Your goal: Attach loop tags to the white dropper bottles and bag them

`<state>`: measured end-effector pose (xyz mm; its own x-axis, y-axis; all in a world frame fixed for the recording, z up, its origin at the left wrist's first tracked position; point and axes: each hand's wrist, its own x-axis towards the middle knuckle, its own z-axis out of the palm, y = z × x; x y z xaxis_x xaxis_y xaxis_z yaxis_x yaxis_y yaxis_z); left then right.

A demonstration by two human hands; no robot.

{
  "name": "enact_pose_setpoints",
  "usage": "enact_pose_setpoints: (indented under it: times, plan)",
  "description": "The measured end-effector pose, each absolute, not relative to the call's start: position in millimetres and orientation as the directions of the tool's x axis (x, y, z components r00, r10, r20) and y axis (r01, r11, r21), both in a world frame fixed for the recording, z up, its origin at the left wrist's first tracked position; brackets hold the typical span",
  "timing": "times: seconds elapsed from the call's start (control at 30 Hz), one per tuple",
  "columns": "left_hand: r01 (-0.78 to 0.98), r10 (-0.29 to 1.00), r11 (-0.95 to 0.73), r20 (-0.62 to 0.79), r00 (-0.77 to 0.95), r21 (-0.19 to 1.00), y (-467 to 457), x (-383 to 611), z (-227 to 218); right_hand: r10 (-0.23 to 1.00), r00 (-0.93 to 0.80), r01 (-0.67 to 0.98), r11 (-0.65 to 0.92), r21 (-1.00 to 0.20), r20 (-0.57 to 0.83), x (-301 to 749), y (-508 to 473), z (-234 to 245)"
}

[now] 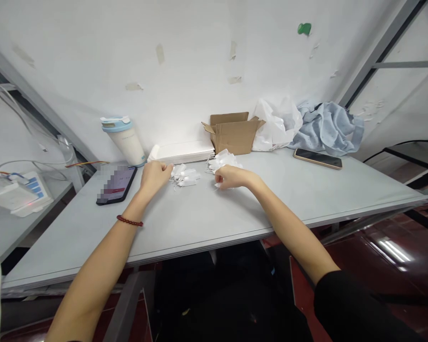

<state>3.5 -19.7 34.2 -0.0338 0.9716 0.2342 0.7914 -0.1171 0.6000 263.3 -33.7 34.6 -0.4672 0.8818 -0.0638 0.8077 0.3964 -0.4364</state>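
Two loose heaps of small white tag-like pieces with thin strings lie mid-table. My left hand (156,176), with a dark red beaded bracelet (129,221) on its wrist, has its fingers curled together at the left edge of the left heap (186,175). What those fingers hold, if anything, is hidden. At the front of the right heap (224,158), my right hand (233,177) is closed, and a small white tag (217,185) shows at its fingertips. Behind my left hand lies a long white stack (183,151), which looks like paper or flat sleeves.
An open cardboard box (235,135), a white plastic bag (276,124) and a light blue cloth (330,127) stand along the wall. A tumbler (124,140) and a phone (117,186) are at left, another phone (318,158) at right. A power strip (32,192) lies beyond the table's left side.
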Motion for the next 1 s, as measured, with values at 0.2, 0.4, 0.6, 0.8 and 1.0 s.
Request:
enact_pose_setpoints:
  times: [0.2, 0.4, 0.6, 0.8, 1.0]
  plan:
    - [0.765, 0.968, -0.232, 0.221, 0.12, 0.601, -35.4, 23.1, 40.3, 0.829, -0.551, 0.695, 0.517, -0.499, 0.091, 260.4, -32.5, 33.1]
    - [0.538, 0.923, -0.15, -0.078, 0.377, 0.829, -40.6, 34.7, 37.5, 0.804, -0.554, 0.608, 0.569, -0.554, 0.218, 252.5, -32.1, 30.2]
    - [0.477, 0.918, -0.056, -0.143, 0.37, 0.877, -39.9, 36.9, 31.8, 0.786, -0.553, 0.543, 0.592, -0.595, 0.277, 250.0, -32.2, 28.5]
    - [0.458, 0.901, -0.116, -0.101, 0.421, 0.881, -40.0, 34.0, 33.3, 0.78, -0.567, 0.543, 0.596, -0.591, 0.265, 249.5, -32.6, 27.5]
    - [0.422, 0.86, -0.128, -0.112, 0.499, 0.898, -39.0, 33.0, 30.4, 0.783, -0.573, 0.553, 0.586, -0.592, 0.241, 247.8, -35.3, 28.5]
